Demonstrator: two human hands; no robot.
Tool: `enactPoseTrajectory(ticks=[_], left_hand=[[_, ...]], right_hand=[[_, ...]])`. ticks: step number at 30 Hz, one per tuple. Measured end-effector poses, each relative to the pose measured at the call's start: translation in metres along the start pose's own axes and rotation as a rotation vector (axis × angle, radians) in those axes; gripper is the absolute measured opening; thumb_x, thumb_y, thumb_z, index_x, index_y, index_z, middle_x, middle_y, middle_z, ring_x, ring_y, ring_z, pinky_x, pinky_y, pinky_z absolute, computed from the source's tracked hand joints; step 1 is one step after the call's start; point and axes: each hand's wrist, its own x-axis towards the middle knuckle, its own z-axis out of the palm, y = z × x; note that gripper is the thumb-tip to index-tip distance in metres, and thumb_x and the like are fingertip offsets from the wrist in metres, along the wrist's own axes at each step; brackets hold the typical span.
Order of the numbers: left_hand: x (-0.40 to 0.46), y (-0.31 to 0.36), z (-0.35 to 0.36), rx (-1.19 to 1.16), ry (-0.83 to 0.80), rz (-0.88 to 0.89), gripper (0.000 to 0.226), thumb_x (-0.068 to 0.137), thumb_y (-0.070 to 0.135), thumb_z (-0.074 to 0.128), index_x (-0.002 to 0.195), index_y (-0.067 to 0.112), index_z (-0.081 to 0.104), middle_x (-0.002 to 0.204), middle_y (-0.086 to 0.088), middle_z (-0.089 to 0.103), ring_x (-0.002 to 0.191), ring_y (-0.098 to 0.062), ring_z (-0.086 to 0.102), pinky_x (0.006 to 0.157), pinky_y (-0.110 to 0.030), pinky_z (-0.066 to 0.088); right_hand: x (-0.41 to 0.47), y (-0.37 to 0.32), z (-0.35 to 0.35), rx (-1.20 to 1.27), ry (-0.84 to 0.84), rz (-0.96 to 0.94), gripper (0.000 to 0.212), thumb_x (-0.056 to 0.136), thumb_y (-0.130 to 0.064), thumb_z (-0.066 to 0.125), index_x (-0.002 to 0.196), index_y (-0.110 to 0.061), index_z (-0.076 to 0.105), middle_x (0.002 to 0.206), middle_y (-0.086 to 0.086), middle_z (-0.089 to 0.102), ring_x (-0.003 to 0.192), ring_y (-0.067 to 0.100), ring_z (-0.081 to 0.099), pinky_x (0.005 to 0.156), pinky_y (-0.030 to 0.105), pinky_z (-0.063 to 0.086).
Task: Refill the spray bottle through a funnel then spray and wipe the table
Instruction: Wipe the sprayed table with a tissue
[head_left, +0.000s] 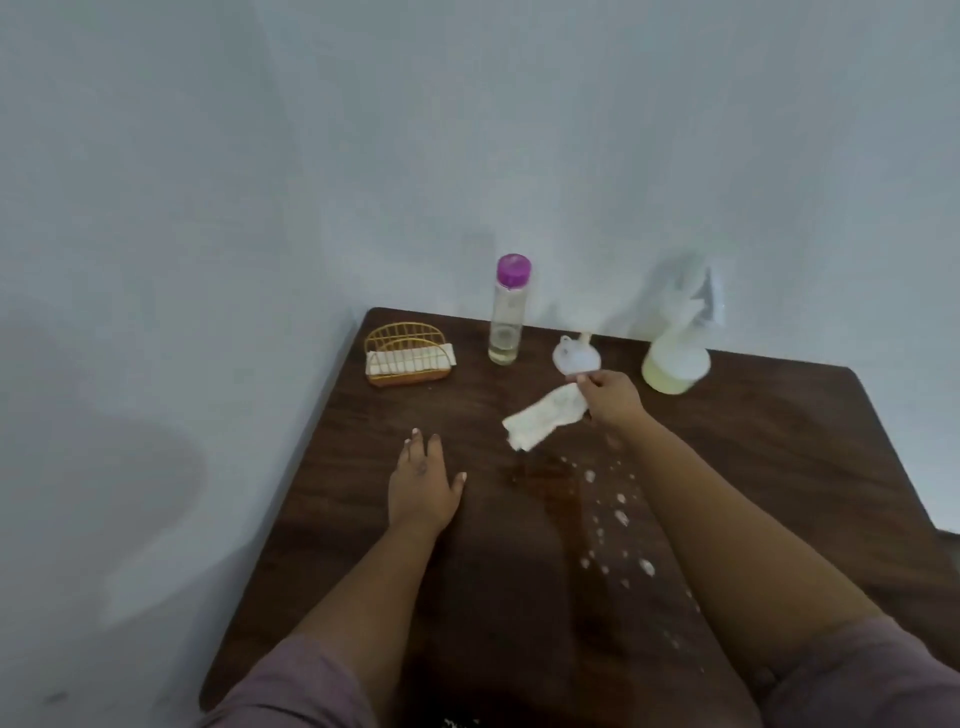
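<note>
The crumpled white paper tissue (543, 418) hangs from the right hand (610, 397), pinched at its upper end between thumb and fingertips, its long axis running down and to the left, its lower corner close over the dark brown wooden table (779, 441); the scatter of pale spray droplets (621, 517) lies nearer the person than the tissue, along the inner side of the right forearm, so the wipe, I judge, calls for the right hand to draw back towards the body; the left hand (423, 486) rests flat on the table with fingers spread, holding nothing, well apart from the wet patch. The translucent white spray bottle with yellowish liquid (675, 358) stands at the far edge, beyond the right hand and blurred; the small white plastic funnel (574, 356) lies just beyond the pinching fingers and could be knocked; the clear bottle with a purple cap (506, 317) and the gold wire holder of folded white napkins (408, 353) stand further left, out of the way.
</note>
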Motion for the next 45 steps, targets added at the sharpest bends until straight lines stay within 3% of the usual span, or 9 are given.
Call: enactPoseTrajectory(ticks=[7,9,12,16,20,22,25,36,45], left_hand=[[-0.074,0.063,0.037,0.058,0.001,0.219,0.065,0.092,0.050,0.052,0.145,0.019,0.032,0.157,-0.008,0.024,0.144,-0.025,0.022,0.112,-0.041,0.032],[-0.094,0.074,0.051,0.041,-0.008,0.228,0.064,0.092,0.051,0.052,0.144,0.018,0.033,0.155,-0.009,0.026,0.143,-0.026,0.023,0.111,-0.041,0.032],[-0.120,0.084,0.069,0.036,-0.012,0.249,0.063,0.093,0.051,0.051,0.143,0.016,0.034,0.153,-0.009,0.029,0.142,-0.026,0.024,0.111,-0.040,0.035],[-0.143,0.081,0.085,0.068,0.000,0.277,0.061,0.092,0.051,0.052,0.139,0.013,0.040,0.145,-0.010,0.038,0.138,-0.028,0.029,0.108,-0.041,0.039],[-0.158,0.072,0.089,0.084,0.026,0.231,0.065,0.094,0.052,0.049,0.144,0.013,0.036,0.152,-0.013,0.032,0.143,-0.030,0.024,0.112,-0.042,0.034],[-0.160,0.067,0.088,0.087,0.035,0.207,0.066,0.095,0.051,0.047,0.147,0.013,0.034,0.154,-0.012,0.030,0.144,-0.030,0.022,0.114,-0.041,0.031],[-0.159,0.054,0.085,0.082,0.059,0.173,0.066,0.096,0.049,0.047,0.148,0.010,0.033,0.154,-0.013,0.031,0.144,-0.030,0.023,0.116,-0.041,0.030],[-0.105,0.025,0.069,0.027,0.123,0.125,0.058,0.096,0.034,0.053,0.142,0.001,0.041,0.149,-0.016,0.040,0.141,-0.032,0.030,0.115,-0.042,0.031],[-0.045,0.009,0.054,-0.121,0.175,0.141,0.055,0.098,0.033,0.049,0.142,0.001,0.040,0.144,-0.016,0.045,0.134,-0.033,0.038,0.106,-0.048,0.040]], right_hand=[[-0.079,0.084,-0.120,-0.226,0.309,-0.297,0.018,0.094,-0.007,0.052,0.100,-0.006,0.069,0.100,0.007,0.067,0.089,0.016,0.057,0.075,0.022,0.038],[-0.103,0.111,-0.144,-0.352,0.195,-0.412,0.017,0.087,0.001,0.058,0.098,-0.003,0.070,0.099,0.008,0.067,0.090,0.022,0.061,0.069,0.014,0.037],[-0.125,0.162,-0.159,-0.795,-0.331,-0.111,0.027,0.088,-0.003,0.060,0.111,-0.013,0.069,0.115,0.000,0.065,0.101,0.018,0.061,0.073,0.009,0.041],[-0.129,0.206,-0.159,-0.779,-0.181,0.051,0.033,0.090,-0.003,0.050,0.114,-0.018,0.068,0.124,0.007,0.061,0.104,0.022,0.059,0.079,0.023,0.043],[-0.139,0.220,-0.131,-0.574,-0.087,-0.080,0.054,0.101,-0.024,0.043,0.149,-0.005,0.027,0.159,0.011,0.019,0.147,0.025,0.018,0.116,0.030,0.019],[-0.152,0.232,-0.110,-0.665,-0.178,-0.128,0.077,0.099,-0.051,0.034,0.153,-0.007,0.000,0.159,0.004,-0.010,0.148,0.020,-0.010,0.121,0.036,0.000],[-0.160,0.252,-0.090,-0.821,-0.160,-0.123,0.097,0.084,-0.074,0.008,0.150,-0.008,-0.016,0.153,0.005,-0.026,0.144,0.018,-0.025,0.119,0.037,-0.011],[-0.074,0.195,-0.046,-0.641,-0.041,-0.012,0.088,0.096,-0.062,0.018,0.150,0.002,-0.007,0.159,0.019,-0.015,0.147,0.027,-0.017,0.118,0.040,-0.010],[-0.049,0.104,0.092,-0.592,-0.391,-0.389,0.081,0.096,-0.059,0.030,0.154,-0.014,-0.003,0.161,0.011,-0.008,0.148,0.023,-0.014,0.121,0.044,-0.004]])
